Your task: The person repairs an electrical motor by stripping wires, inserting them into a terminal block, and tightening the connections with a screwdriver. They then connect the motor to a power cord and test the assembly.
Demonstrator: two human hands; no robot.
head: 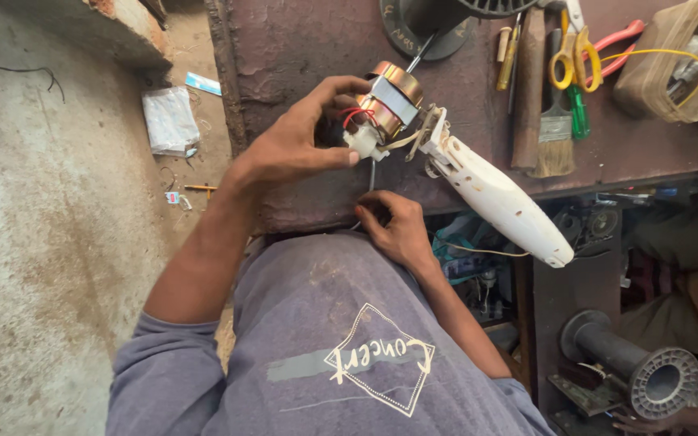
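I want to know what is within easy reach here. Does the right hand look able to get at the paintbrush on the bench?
Probably yes: the right hand rests at the bench edge, the paintbrush lies uncovered further right, though the white housing lies between them.

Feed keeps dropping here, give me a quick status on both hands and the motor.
Left hand gripping small copper-wound motor over bench edge. Right hand pinching a thin rod below it. White plastic housing hangs off motor; brush, scissors lie apart.

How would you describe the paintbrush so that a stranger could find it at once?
Start at the dark workbench and look to its right part, where hand tools lie in a row. The paintbrush lies below the yellow-handled scissors, its pale bristles toward the bench edge; nothing else there has bristles.
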